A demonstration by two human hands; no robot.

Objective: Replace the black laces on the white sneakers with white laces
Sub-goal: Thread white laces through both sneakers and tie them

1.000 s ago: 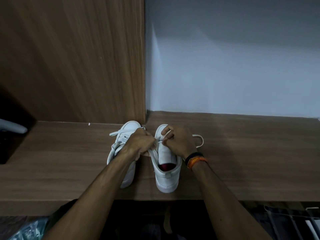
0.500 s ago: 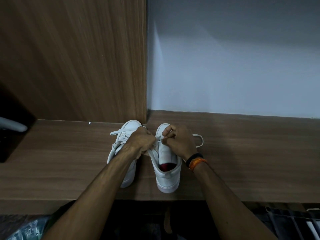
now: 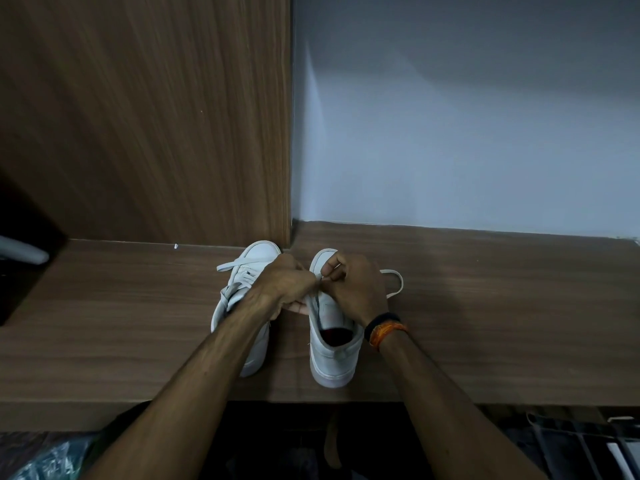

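**Both hands pinch the white lace over the right-hand sneaker**

Two white sneakers stand side by side on a brown wooden shelf, toes pointing away toward the back. The left sneaker sits just in front of a wooden upright panel; its white lace is threaded, with one loose end lying out to the left across the toe area. The right sneaker stands beside it, slightly apart, heel close to the shelf's front edge, its dark red lining visible through the opening.

The left hand reaches across the left sneaker, and its curled fingers close on the lace at the right sneaker's eyelets. The right hand meets it there, thumb and forefinger pinching the same white lace, which loops out to the right onto the shelf. The two hands touch over the tongue. A black and orange wristband circles the right wrist.

A pale grey wall rises behind the shelf.
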